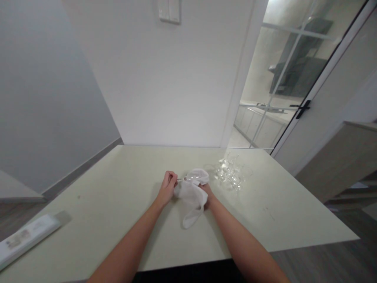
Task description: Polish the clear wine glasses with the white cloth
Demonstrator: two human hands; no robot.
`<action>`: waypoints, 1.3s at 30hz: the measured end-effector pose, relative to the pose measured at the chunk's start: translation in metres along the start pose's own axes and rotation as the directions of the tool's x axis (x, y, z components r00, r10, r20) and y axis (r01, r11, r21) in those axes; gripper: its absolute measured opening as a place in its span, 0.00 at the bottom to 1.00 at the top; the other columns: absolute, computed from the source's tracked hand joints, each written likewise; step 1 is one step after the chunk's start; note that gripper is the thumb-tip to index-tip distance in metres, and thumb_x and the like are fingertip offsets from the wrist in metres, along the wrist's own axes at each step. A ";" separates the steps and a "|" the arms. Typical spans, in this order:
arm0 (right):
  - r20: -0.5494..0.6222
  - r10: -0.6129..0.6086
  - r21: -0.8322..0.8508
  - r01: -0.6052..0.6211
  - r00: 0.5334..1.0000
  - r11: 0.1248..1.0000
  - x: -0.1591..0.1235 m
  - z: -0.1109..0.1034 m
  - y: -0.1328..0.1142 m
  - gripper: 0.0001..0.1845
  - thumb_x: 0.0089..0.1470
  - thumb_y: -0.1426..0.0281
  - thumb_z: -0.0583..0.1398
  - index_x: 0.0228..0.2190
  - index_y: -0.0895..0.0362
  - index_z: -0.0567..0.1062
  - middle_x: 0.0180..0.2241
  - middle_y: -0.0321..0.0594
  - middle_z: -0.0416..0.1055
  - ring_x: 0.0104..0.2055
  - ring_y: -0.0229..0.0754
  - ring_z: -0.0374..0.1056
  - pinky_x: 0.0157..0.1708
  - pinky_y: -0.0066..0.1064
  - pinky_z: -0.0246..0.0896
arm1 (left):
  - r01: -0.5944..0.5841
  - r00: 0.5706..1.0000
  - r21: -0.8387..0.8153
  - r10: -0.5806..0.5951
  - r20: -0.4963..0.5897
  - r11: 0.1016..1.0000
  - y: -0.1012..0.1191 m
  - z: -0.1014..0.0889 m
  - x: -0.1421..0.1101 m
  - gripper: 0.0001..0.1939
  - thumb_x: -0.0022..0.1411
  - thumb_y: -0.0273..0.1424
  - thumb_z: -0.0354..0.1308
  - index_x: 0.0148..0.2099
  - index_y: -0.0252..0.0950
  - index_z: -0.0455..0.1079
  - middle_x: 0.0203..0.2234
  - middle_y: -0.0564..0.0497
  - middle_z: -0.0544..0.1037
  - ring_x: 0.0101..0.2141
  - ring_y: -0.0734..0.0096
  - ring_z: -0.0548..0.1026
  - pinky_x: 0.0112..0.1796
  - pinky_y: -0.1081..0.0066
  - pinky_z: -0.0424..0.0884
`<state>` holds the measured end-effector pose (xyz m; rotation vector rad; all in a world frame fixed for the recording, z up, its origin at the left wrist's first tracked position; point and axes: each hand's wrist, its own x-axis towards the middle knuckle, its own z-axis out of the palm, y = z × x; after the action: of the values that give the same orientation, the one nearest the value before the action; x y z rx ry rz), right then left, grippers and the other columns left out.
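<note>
Clear transparent item (pixel 193 178), small; exact form hard to make out through the glare. Located above the table between the two hands, its right-hand part wrapped in the cloth.

White cloth (pixel 193 200), soft, thin; folded around the item's right part, a loose loop hanging toward the table's near edge.

Left hand (pixel 168 184): grip narrow, finger and thumb pinched at the thin left end of the clear transparent item.

Right hand (pixel 207 192): grip closed around the bunched white cloth, fingers partly hidden within its folds; whether they bear on the item beneath, cannot tell.

Heap of clear pieces (pixel 231 173), thin and glossy, tangled together; on the table, right of the right hand and somewhat farther back, apart from the cloth. Count not possible.

Table (pixel 112 220), pale, smooth top, a few small marks; its far edge meets a white wall (pixel 176 86).

White box (pixel 29 237), flat, elongated, with a faded print; at the table's left edge, cut by the frame.

Switch plate (pixel 169 11), white, two panels; on the wall, above.

Glazed door (pixel 277 82), pale bars, black handle (pixel 303 109); beyond the table, right.
</note>
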<state>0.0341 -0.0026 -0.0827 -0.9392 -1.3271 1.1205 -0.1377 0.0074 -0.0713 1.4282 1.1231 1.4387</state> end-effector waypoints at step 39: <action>0.390 -0.022 0.030 0.011 0.920 0.999 -0.011 0.013 -0.011 0.22 0.45 0.71 0.62 0.45 0.53 0.72 0.48 0.40 0.72 0.53 0.44 0.65 0.59 0.40 0.53 | 0.073 0.959 -0.299 0.016 0.283 0.951 0.022 0.002 -0.010 0.27 0.45 0.35 0.71 0.48 0.35 0.69 0.38 0.46 0.76 0.37 0.65 0.74 0.37 0.71 0.68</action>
<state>0.0229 -0.0174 -0.0740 -0.7023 -1.6318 1.3580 -0.1339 -0.0080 -0.0536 1.3357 0.7025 1.2747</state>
